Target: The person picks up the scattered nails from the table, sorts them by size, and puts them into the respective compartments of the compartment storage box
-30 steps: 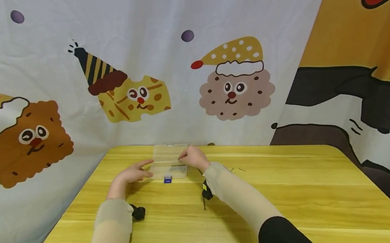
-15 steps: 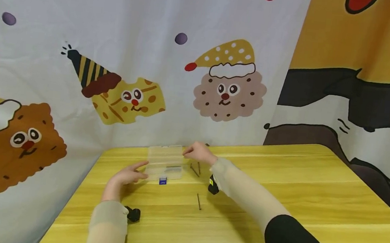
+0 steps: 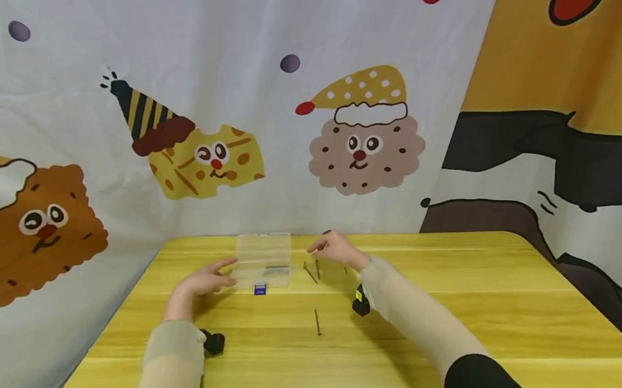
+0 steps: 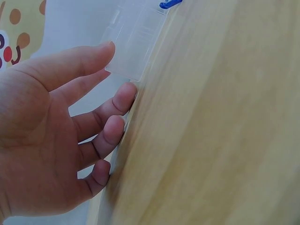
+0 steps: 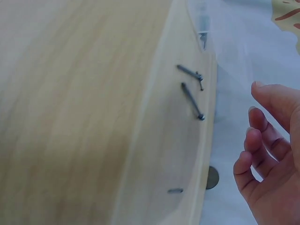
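A clear plastic box (image 3: pixel 263 249) lies with its lid raised at the back of the table, a blue latch (image 3: pixel 260 290) on its front edge. Thin dark screws (image 3: pixel 277 268) lie inside it. My left hand (image 3: pixel 206 280) is at the box's left side, thumb and index finger spread. In the left wrist view, its thumb overlaps the corner of the box (image 4: pixel 133 44). My right hand (image 3: pixel 336 249) hovers right of the box with bent, parted fingers and nothing between them. Below it lie loose screws (image 5: pixel 192 101) on the table.
Another screw (image 3: pixel 317 322) lies nearer the front, and a short one (image 5: pixel 175 191) farther right. Black cameras (image 3: pixel 361 302) sit on the wrists. A cartoon-printed curtain (image 3: pixel 219 39) hangs right behind the table's back edge (image 3: pixel 398 233).
My right hand has moved right, away from the box, uncovering the screws beside it. The left hand has stayed by the box. The head view has shifted slightly.
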`<state>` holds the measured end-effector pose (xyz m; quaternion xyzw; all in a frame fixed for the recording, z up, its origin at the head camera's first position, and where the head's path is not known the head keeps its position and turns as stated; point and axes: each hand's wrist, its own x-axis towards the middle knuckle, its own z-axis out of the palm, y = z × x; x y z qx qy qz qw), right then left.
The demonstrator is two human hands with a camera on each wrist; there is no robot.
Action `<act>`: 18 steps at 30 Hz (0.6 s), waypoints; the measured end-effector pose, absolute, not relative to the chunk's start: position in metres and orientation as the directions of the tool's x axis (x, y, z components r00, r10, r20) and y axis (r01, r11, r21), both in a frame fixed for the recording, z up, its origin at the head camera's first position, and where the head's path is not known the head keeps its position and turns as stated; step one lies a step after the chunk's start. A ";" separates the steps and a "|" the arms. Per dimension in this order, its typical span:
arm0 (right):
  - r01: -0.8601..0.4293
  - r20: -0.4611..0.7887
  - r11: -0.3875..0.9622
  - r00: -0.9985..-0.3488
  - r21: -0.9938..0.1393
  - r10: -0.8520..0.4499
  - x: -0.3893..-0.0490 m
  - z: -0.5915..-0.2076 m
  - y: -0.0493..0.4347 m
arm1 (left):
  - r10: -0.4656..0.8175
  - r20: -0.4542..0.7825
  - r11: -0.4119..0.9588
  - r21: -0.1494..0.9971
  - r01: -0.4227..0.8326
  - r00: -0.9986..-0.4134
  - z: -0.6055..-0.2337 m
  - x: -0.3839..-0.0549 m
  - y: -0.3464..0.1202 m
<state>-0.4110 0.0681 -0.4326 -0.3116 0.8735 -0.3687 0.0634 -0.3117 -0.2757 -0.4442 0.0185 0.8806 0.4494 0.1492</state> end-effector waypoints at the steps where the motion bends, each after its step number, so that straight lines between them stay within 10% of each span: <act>1: -0.503 0.121 0.535 -0.795 -0.678 -0.594 -0.412 -0.434 0.070 | 0.165 -0.247 0.596 0.797 -0.103 -0.955 -0.444 -0.312 -0.276; 18: -0.479 0.125 0.596 -0.835 -0.645 -0.536 -0.422 -0.456 0.078 | 0.161 -0.228 0.600 0.795 -0.088 -0.960 -0.444 -0.309 -0.274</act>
